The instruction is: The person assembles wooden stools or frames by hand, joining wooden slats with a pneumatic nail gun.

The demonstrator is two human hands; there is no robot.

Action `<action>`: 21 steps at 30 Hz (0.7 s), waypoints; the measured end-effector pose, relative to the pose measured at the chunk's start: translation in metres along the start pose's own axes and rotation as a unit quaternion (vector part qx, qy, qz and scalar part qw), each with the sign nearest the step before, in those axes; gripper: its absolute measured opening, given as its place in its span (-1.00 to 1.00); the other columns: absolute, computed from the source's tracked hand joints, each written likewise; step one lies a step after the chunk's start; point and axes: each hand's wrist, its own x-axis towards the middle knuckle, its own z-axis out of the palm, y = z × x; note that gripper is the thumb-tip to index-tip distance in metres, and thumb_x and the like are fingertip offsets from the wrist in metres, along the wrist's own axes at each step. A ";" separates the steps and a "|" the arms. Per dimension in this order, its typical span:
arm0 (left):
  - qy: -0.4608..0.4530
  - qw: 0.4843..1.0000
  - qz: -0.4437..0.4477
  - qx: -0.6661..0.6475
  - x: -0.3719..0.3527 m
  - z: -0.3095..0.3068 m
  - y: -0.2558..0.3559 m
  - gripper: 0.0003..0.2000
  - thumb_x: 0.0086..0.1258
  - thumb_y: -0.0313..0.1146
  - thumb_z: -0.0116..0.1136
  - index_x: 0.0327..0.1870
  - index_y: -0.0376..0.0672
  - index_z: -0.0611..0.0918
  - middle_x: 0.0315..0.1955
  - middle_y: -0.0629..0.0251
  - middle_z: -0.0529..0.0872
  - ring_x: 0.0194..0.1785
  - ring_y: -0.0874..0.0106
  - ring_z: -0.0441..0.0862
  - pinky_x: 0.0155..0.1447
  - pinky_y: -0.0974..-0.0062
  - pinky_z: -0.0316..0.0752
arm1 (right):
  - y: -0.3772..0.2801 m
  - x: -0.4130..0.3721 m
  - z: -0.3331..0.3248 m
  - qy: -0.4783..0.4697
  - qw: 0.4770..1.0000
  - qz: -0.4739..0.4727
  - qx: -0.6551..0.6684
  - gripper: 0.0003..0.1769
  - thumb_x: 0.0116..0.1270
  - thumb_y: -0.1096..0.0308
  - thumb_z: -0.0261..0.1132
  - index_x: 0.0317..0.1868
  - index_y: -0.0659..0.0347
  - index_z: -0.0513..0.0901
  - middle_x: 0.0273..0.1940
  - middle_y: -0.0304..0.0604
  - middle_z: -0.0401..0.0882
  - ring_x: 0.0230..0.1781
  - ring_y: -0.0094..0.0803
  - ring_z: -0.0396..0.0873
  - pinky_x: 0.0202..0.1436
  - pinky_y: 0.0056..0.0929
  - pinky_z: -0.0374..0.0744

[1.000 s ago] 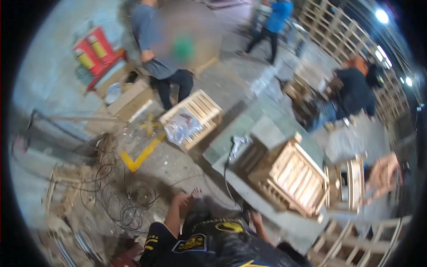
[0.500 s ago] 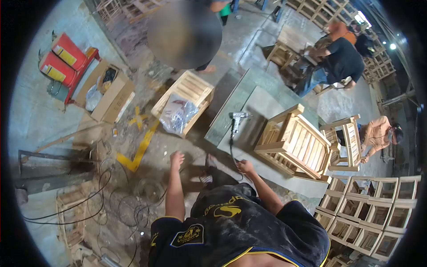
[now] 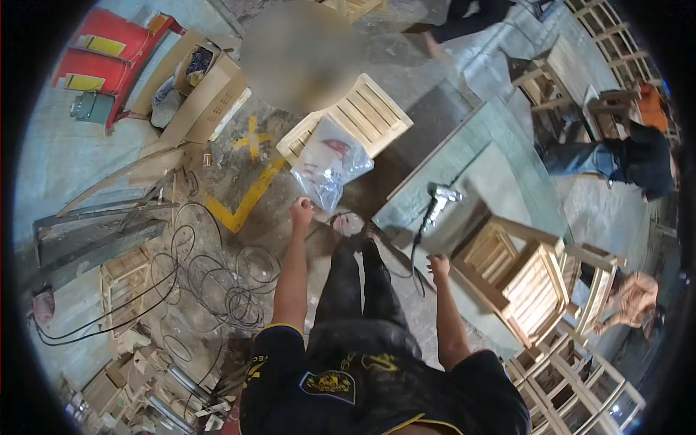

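My left hand (image 3: 301, 212) is curled closed in front of me, just below a clear plastic bag (image 3: 328, 161); whatever may be inside the fingers is hidden. The bag, with white and red contents, rests on a slatted wooden piece (image 3: 373, 116). Over the near edge of the green-topped table (image 3: 487, 125) is my right hand (image 3: 438, 267), its fingers loosely bent and apart. Just left of it hangs a black air hose (image 3: 415, 264), not touching it as far as I see. The hose runs to a silver air tool (image 3: 439, 206) lying on the table.
A wooden chair frame (image 3: 533, 279) stands at the table's right. Coiled cables (image 3: 235, 301) lie on the floor at left. Red fire extinguishers (image 3: 109, 43) and a cardboard box (image 3: 206, 98) are upper left. Co-workers (image 3: 638, 163) are at right; stacked wooden frames (image 3: 573, 377) lower right.
My right hand has come off the hose and now sits to its right. My view has shifted, so the table and air tool appear further right; the slatted piece appears higher.
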 end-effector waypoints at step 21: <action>-0.236 0.877 0.211 0.362 0.107 0.054 -0.050 -0.49 0.33 -0.18 0.01 0.31 -0.11 0.38 0.30 0.09 0.37 0.39 0.10 0.25 0.46 0.12 0.10 | -0.143 0.207 0.080 0.250 0.936 0.085 -0.233 -0.10 -0.17 0.12 0.45 0.16 0.42 0.31 0.11 0.24 0.46 0.18 0.06 0.46 0.28 -0.18 0.45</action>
